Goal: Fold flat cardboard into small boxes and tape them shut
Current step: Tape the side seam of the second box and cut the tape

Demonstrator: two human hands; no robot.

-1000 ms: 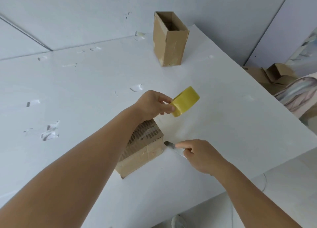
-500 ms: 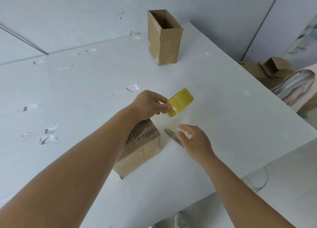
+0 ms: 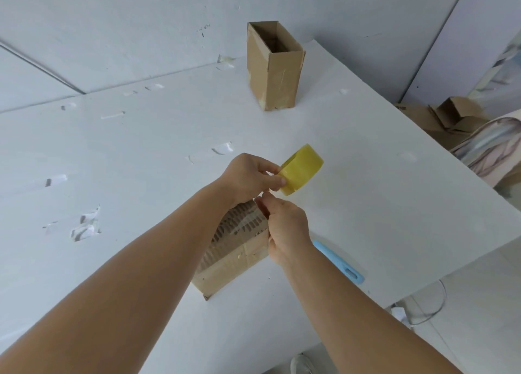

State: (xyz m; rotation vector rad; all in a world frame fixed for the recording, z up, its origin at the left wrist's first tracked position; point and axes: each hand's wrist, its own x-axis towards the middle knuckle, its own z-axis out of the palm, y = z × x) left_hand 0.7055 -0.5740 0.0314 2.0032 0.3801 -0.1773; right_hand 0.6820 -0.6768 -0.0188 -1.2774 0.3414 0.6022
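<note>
Where the white surface ends on the right in a long slanting edge, bare room lies between that edge and the yellow tape roll, and more bare surface runs beyond the roll to the upright open-topped box standing near the far corner. The left hand holds the roll above the surface, thumb and curled fingers closed on its near rim, forearm stretched forward. Just below the roll, the right hand is raised with its fingertips pinched together at the roll's underside; whether this grip has hold of the tape end cannot be told. Beneath both hands lies the torn box, and nearer the surface's edge a blue knife handle lies flat.
</note>
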